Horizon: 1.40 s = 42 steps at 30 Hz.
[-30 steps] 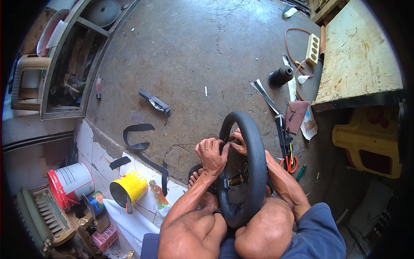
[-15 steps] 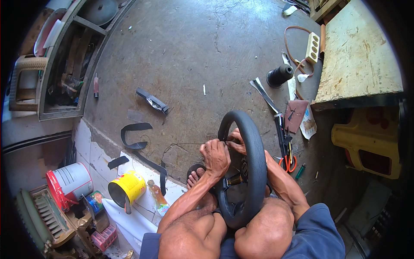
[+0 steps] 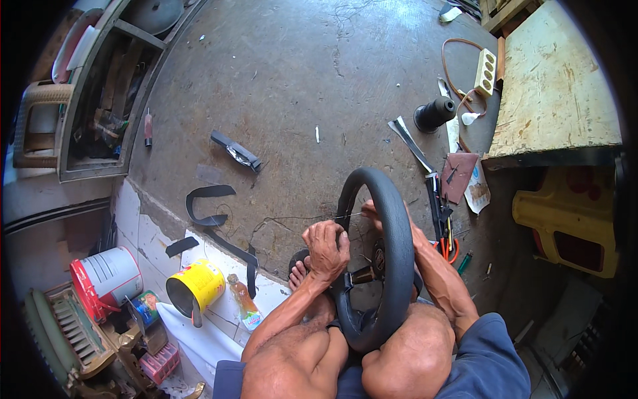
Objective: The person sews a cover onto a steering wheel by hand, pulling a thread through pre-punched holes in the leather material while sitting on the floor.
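A black steering wheel (image 3: 391,266) stands tilted on edge between my knees. My left hand (image 3: 325,249) is closed at the left side of its rim, fingers curled and thumb toward the rim. Seen through the wheel opening, my right hand (image 3: 373,214) is pinched, partly hidden behind the rim. From its fingertips a thin, light-coloured thread (image 3: 350,215) runs taut to the rim just above my left hand. Whether a needle is in the pinch is too small to tell. Dark loose thread (image 3: 279,219) trails over the floor left of the wheel.
Right of the wheel lie orange-handled scissors (image 3: 449,251), a green lighter (image 3: 464,263) and a maroon sheet (image 3: 458,176). Beyond stand a black thread cone (image 3: 434,114) and a power strip (image 3: 485,72). Leftward are a black strip (image 3: 229,247), a yellow can (image 3: 196,287) and a bucket (image 3: 106,279).
My right hand has drawn away from my left, rightward behind the rim, and the thread now shows stretched between them. My left hand has shifted slightly down and left. The wheel stays about the same.
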{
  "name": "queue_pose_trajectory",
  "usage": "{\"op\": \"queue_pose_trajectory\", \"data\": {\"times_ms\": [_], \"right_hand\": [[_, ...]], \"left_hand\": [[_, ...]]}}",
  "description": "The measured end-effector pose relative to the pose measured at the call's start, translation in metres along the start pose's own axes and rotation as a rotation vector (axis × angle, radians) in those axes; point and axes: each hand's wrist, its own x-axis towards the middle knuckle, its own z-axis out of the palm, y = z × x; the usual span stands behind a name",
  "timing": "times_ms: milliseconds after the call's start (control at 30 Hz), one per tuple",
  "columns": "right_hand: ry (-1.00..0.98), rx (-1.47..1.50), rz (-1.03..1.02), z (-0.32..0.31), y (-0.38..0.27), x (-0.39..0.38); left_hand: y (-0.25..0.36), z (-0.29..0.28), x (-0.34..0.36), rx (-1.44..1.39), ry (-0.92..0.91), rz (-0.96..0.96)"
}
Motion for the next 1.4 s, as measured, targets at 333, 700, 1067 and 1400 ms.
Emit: {"op": "queue_pose_trajectory", "data": {"times_ms": [333,700,1067,1400], "right_hand": [[0.391,-0.705,0.636,-0.191,0.038,-0.090],[-0.125,0.758,0.679,-0.068,-0.069,-0.002],[-0.020,0.384,0.511,-0.133,0.009,-0.024],[0.575,-0.579,0.506,-0.168,0.023,-0.056]], "left_hand": [[-0.025,-0.001,0.000,-0.095,0.141,-0.201],[-0.028,0.009,0.013,-0.407,-0.137,-0.310],[-0.042,0.007,0.011,-0.443,-0.286,-0.387],[-0.037,-0.014,0.025,-0.375,-0.335,-0.462]]}}
